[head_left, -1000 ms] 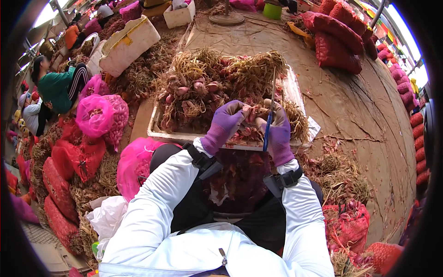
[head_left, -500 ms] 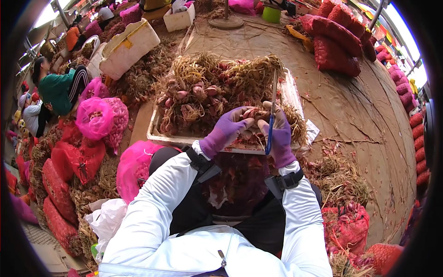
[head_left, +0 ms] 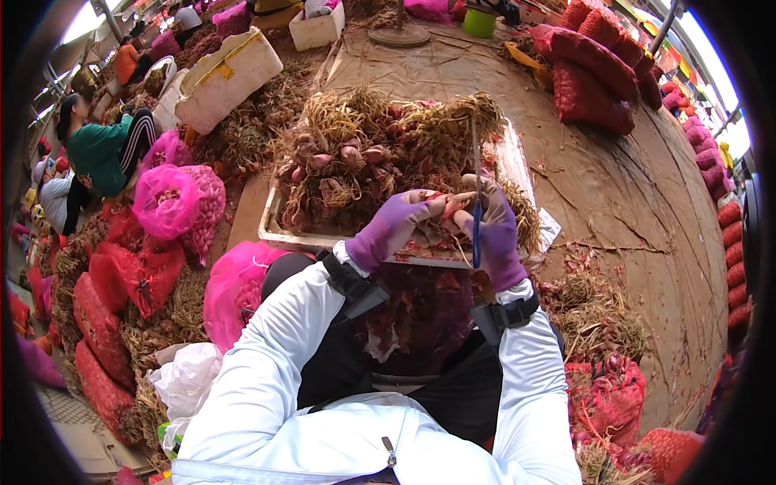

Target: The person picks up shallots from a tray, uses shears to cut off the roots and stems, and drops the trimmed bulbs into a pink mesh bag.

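Note:
A white foam tray (head_left: 269, 212) holds a heap of shallots (head_left: 349, 156) with dry roots and stalks. Over its near side, my left hand (head_left: 392, 228) in a purple glove is closed on a small shallot bunch (head_left: 449, 208). My right hand (head_left: 499, 236), gloved the same way, grips a long blue-handled tool (head_left: 476, 234), seemingly scissors, upright against that bunch, its metal blade pointing away from me. The fingertips of both hands are close together. Below the tray, between my legs, lies a dark purple bag (head_left: 416, 323) with loose peelings.
Pink mesh bags (head_left: 166, 202) and red sacks (head_left: 101, 327) lie left, with co-workers (head_left: 101, 153) sitting beyond. A broken foam box (head_left: 222, 81) stands behind them. Red sacks (head_left: 590, 105) are piled at the back right, on a brown tarp (head_left: 622, 210). A red net bag (head_left: 606, 392) sits near right.
My right hand and the blue-handled tool have shifted slightly to the right. My left hand dipped a little, and its fingers have shifted around the shallots.

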{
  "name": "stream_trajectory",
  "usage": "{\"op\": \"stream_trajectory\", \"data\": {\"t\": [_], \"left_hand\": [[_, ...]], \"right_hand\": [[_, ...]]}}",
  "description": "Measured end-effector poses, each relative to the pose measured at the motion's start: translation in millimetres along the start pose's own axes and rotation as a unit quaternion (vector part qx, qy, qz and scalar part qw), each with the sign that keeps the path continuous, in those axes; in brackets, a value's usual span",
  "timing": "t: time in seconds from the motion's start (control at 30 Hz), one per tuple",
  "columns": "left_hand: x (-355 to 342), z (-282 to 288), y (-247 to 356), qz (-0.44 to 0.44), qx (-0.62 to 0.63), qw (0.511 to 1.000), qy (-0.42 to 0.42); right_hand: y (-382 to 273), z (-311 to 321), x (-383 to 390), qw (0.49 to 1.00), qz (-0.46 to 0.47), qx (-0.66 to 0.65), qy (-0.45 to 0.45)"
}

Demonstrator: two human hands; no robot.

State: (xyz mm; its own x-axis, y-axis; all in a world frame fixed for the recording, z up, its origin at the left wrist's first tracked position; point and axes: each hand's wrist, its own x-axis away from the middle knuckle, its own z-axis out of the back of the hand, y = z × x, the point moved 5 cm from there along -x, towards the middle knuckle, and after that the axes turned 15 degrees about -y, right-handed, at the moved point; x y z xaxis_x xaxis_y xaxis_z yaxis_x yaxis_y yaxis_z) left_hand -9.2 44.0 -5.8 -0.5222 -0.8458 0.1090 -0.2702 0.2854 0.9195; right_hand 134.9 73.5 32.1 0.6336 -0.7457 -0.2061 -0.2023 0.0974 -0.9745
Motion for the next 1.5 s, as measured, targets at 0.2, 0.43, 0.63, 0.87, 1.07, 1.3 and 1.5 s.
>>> {"op": "stream_trajectory", "data": {"t": [0.2, 0.43, 0.63, 0.87, 1.07, 1.3, 1.5], "left_hand": [[-2.1, -4.9, -2.0, -0.079, -0.039, 0.994, 0.072], [-6.2, -4.4, -3.5, -0.084, -0.075, 0.993, 0.025], [-2.2, -8.7, 6.6, -0.141, -0.032, 0.989, -0.021], [-5.8, -11.3, 0.1, -0.140, -0.003, 0.989, -0.041], [-2.4, -13.5, 2.5, -0.136, -0.033, 0.989, -0.058], [-1.2, -17.6, 4.9, -0.169, 0.071, 0.979, -0.087], [-1.0, -22.5, 19.2, -0.260, 0.122, 0.943, -0.168]], "right_hand": [[5.4, 12.7, -0.7, 1.000, 0.020, -0.006, 0.022], [5.7, 3.8, -1.4, 0.945, 0.096, 0.312, 0.003], [28.5, 43.0, 9.2, 0.974, -0.125, -0.076, 0.175], [15.7, 16.0, 6.0, 0.994, -0.054, -0.072, 0.062], [14.9, 10.3, 7.0, 0.991, -0.049, -0.104, 0.064], [18.2, 12.4, 10.0, 0.961, -0.082, -0.257, 0.064], [16.0, 37.6, 14.8, 0.986, -0.072, -0.033, 0.149]]}}
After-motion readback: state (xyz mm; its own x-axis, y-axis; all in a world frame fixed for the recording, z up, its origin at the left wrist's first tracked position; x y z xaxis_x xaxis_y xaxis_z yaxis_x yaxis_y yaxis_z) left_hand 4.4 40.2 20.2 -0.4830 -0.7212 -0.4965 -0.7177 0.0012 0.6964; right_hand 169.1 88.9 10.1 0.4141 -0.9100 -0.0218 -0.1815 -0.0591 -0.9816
